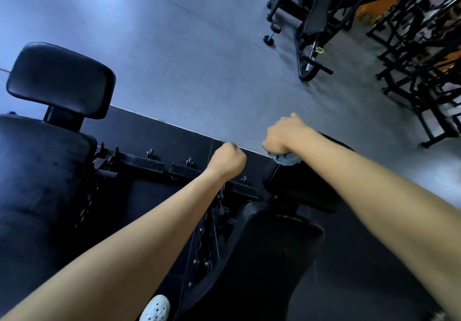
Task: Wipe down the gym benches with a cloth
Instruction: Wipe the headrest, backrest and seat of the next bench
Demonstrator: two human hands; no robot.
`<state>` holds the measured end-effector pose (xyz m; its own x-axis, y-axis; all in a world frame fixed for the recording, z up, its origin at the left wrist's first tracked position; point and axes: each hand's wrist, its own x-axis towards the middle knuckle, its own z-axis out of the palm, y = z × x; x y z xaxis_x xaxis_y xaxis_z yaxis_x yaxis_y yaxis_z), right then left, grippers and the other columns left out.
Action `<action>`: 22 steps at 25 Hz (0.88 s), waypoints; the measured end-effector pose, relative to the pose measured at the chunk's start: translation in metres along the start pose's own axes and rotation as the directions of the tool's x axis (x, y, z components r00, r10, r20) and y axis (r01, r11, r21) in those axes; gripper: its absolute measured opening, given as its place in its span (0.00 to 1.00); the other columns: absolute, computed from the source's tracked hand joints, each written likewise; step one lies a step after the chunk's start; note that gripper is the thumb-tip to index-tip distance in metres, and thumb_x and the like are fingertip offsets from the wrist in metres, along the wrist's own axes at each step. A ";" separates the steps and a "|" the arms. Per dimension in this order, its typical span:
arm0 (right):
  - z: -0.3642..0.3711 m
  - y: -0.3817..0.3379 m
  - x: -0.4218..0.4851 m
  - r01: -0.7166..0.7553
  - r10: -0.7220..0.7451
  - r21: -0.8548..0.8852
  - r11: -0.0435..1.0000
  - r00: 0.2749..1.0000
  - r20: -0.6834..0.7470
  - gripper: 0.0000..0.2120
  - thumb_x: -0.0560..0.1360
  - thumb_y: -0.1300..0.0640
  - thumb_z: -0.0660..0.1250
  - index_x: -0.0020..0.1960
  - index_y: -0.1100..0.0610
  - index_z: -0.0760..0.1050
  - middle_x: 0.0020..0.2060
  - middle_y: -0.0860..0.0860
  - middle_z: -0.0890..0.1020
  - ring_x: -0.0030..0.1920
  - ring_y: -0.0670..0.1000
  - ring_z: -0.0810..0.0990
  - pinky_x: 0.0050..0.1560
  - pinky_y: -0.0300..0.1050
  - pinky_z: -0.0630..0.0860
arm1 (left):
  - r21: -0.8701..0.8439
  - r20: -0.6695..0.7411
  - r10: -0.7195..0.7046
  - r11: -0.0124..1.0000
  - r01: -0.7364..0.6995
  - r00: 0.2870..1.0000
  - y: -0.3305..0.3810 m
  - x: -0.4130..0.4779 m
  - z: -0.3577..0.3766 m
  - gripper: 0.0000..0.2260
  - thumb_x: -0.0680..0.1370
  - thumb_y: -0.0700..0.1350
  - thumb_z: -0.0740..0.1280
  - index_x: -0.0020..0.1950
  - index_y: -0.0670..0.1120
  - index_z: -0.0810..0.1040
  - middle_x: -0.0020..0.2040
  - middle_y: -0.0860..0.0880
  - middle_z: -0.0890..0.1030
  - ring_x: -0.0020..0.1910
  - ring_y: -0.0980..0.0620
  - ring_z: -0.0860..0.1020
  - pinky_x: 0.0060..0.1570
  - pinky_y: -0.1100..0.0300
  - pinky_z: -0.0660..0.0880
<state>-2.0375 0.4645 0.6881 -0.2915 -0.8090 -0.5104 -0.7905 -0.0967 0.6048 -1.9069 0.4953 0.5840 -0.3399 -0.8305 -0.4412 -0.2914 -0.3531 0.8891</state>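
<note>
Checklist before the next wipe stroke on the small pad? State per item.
1. Grip: right hand holds the cloth: ok.
2. Contact: cloth lies on the small pad, at its top edge: ok.
3. Clearance: left hand is apart from the pad, fisted, apparently empty: ok.
4. Pad fully wiped: cannot tell.
5. Next target: bench on the left wiped: cannot tell.

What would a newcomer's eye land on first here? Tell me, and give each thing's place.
At centre right the right hand stands out, gripping a grey cloth on a small black pad, with the left hand a closed fist beside it. At far left stands a black padded bench with a headrest, and black machine frames crowd the top right.
</note>
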 end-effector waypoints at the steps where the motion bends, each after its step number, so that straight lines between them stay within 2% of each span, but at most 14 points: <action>1: -0.004 0.010 0.000 -0.031 0.034 0.109 0.994 0.999 -0.027 0.22 0.80 0.46 0.54 0.66 0.54 0.77 0.68 0.57 0.77 0.71 0.57 0.71 0.71 0.56 0.62 | -0.027 0.008 0.009 1.000 -0.009 1.000 0.003 0.001 0.001 0.18 0.68 0.46 0.54 0.48 0.40 0.78 0.46 0.39 0.84 0.45 0.37 0.83 0.47 0.44 0.81; 4: 0.010 0.030 -0.004 -0.074 0.166 0.423 0.903 0.969 -0.184 0.23 0.81 0.47 0.53 0.57 0.60 0.81 0.59 0.63 0.80 0.64 0.60 0.74 0.64 0.53 0.69 | -0.059 0.023 0.057 0.997 -0.056 0.998 0.011 0.000 0.004 0.15 0.72 0.47 0.54 0.46 0.43 0.77 0.47 0.39 0.84 0.42 0.41 0.80 0.50 0.44 0.80; 6: 0.025 0.036 -0.009 -0.052 0.288 0.580 0.813 0.902 -0.322 0.23 0.81 0.47 0.54 0.50 0.61 0.82 0.53 0.63 0.82 0.59 0.61 0.76 0.59 0.53 0.71 | -0.068 0.022 0.074 0.995 -0.072 0.997 0.018 -0.002 0.009 0.13 0.74 0.47 0.54 0.44 0.47 0.77 0.46 0.42 0.84 0.44 0.40 0.82 0.49 0.45 0.81; 7: 0.036 0.033 -0.012 -0.013 0.307 0.575 0.818 0.855 -0.418 0.23 0.80 0.47 0.53 0.45 0.60 0.81 0.50 0.60 0.83 0.56 0.61 0.76 0.58 0.53 0.71 | -0.076 0.020 0.076 0.994 -0.075 0.997 0.021 -0.003 0.013 0.13 0.74 0.47 0.54 0.44 0.48 0.77 0.46 0.43 0.84 0.46 0.39 0.83 0.49 0.46 0.81; 9: 0.063 0.021 -0.024 0.138 0.220 0.445 0.885 0.718 -0.660 0.21 0.79 0.47 0.55 0.39 0.57 0.80 0.45 0.52 0.83 0.51 0.59 0.77 0.55 0.53 0.70 | -0.081 0.010 0.100 0.992 -0.099 0.995 0.029 -0.005 0.023 0.13 0.74 0.47 0.54 0.45 0.48 0.78 0.47 0.43 0.84 0.49 0.38 0.83 0.49 0.47 0.80; 12: 0.097 0.027 -0.035 0.352 -0.009 0.218 0.910 0.542 -0.840 0.11 0.80 0.52 0.62 0.50 0.54 0.82 0.50 0.49 0.82 0.55 0.55 0.77 0.62 0.53 0.70 | -0.001 -0.012 0.184 0.983 -0.184 0.983 0.040 -0.011 0.040 0.12 0.79 0.43 0.58 0.54 0.44 0.79 0.52 0.43 0.84 0.53 0.42 0.81 0.50 0.53 0.75; 13: 0.103 0.037 -0.035 0.344 0.026 0.235 0.909 0.515 -0.857 0.11 0.81 0.52 0.61 0.54 0.54 0.81 0.53 0.49 0.81 0.57 0.55 0.76 0.64 0.53 0.70 | 0.037 -0.024 0.223 0.974 -0.222 0.974 0.044 -0.015 0.046 0.12 0.81 0.42 0.58 0.58 0.44 0.79 0.54 0.44 0.83 0.55 0.44 0.80 0.51 0.56 0.74; 14: 0.108 0.047 -0.032 0.306 0.161 0.357 0.883 0.515 -0.842 0.12 0.82 0.52 0.60 0.54 0.55 0.80 0.54 0.50 0.81 0.58 0.55 0.76 0.63 0.53 0.70 | 0.066 -0.030 0.265 0.962 -0.263 0.964 0.048 -0.018 0.050 0.13 0.81 0.43 0.58 0.61 0.44 0.78 0.56 0.45 0.83 0.57 0.46 0.80 0.53 0.58 0.73; 15: 0.111 0.057 -0.032 0.246 0.380 0.569 0.785 0.535 -0.755 0.13 0.82 0.53 0.58 0.51 0.58 0.79 0.52 0.53 0.81 0.58 0.57 0.76 0.60 0.52 0.70 | 0.089 -0.026 0.303 0.950 -0.300 0.953 0.051 -0.021 0.055 0.14 0.82 0.44 0.58 0.64 0.45 0.78 0.58 0.46 0.82 0.58 0.48 0.79 0.56 0.57 0.74; 16: 0.115 0.068 -0.030 0.179 0.598 0.782 0.597 0.551 -0.582 0.14 0.83 0.54 0.56 0.47 0.59 0.77 0.49 0.55 0.81 0.56 0.59 0.76 0.56 0.50 0.69 | 0.108 -0.014 0.336 0.937 -0.333 0.942 0.054 -0.022 0.060 0.14 0.82 0.46 0.58 0.66 0.46 0.77 0.60 0.46 0.81 0.59 0.48 0.79 0.59 0.56 0.74; 17: 0.121 0.075 -0.030 0.118 0.720 0.905 0.409 0.568 -0.399 0.15 0.84 0.55 0.55 0.46 0.60 0.76 0.48 0.56 0.81 0.56 0.60 0.76 0.54 0.49 0.67 | 0.125 -0.001 0.361 0.925 -0.358 0.932 0.056 -0.023 0.063 0.15 0.83 0.47 0.58 0.67 0.48 0.76 0.62 0.47 0.79 0.60 0.49 0.79 0.62 0.53 0.74; 18: 0.128 0.075 -0.033 0.076 0.755 0.937 0.341 0.572 -0.321 0.15 0.84 0.55 0.55 0.48 0.61 0.77 0.50 0.56 0.81 0.58 0.60 0.76 0.55 0.47 0.67 | 0.144 0.005 0.383 0.914 -0.380 0.924 0.060 -0.024 0.066 0.16 0.83 0.47 0.58 0.69 0.49 0.75 0.64 0.47 0.77 0.62 0.49 0.78 0.64 0.52 0.74; 20: 0.140 0.055 -0.041 0.122 0.715 0.898 0.424 0.564 -0.414 0.17 0.85 0.56 0.55 0.64 0.62 0.77 0.64 0.56 0.79 0.68 0.57 0.73 0.69 0.47 0.68 | 0.181 -0.002 0.441 0.883 -0.434 0.897 0.067 -0.022 0.070 0.16 0.84 0.46 0.58 0.71 0.50 0.74 0.67 0.48 0.74 0.64 0.50 0.76 0.66 0.54 0.72; 22: 0.151 0.027 -0.056 0.216 0.612 0.815 0.537 0.565 -0.553 0.21 0.84 0.59 0.55 0.76 0.62 0.68 0.75 0.55 0.69 0.78 0.55 0.63 0.79 0.51 0.60 | 0.253 0.015 0.515 0.827 -0.501 0.857 0.078 -0.020 0.077 0.16 0.83 0.45 0.57 0.69 0.52 0.75 0.65 0.49 0.75 0.64 0.49 0.76 0.66 0.55 0.71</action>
<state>-2.1236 0.5949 0.6410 -0.3503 -0.8374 0.4195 -0.9269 0.2456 -0.2837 -1.9913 0.5174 0.6529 -0.4550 -0.8871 0.0776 -0.2971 0.2333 0.9259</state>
